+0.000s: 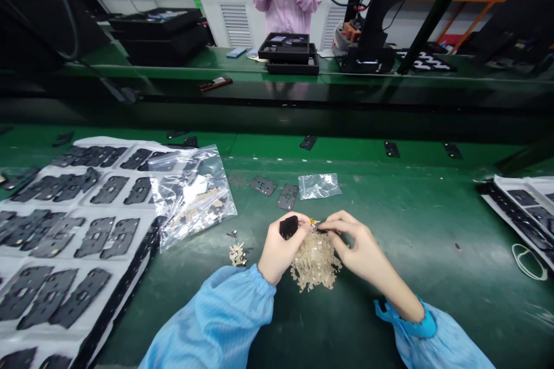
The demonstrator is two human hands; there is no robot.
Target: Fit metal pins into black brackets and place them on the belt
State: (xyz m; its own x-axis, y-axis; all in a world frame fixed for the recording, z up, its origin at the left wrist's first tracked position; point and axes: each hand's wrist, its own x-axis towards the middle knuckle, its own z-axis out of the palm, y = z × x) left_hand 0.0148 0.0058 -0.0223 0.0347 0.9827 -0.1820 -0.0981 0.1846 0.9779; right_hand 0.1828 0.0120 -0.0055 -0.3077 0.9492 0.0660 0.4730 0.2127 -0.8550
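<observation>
My left hand (pixel 283 245) is closed on a black plastic plate (pixel 288 227), whose far end is hidden by the fingers. Fingertips of my right hand (pixel 352 242) are pinched at the plate's right end, beside a small yellow spot; what they hold, if anything, is too small to make out. Both hands are just over a heap of small beige pieces (pixel 315 262) on the green table. Left of my left hand lies a smaller group of beige and dark bits (pixel 238 253). Two dark plates (pixel 263 185) lie beyond the hands, near a small clear bag (pixel 320 186).
A white compartment tray (pixel 125 181) at left carries many black plates, with a zip bag (pixel 194 196) of beige pieces overlapping it. Several black plates (pixel 392 149) lie along the green strip behind. Another tray (pixel 515 184) is at right. Across, a person in pink (pixel 288 6) holds a device.
</observation>
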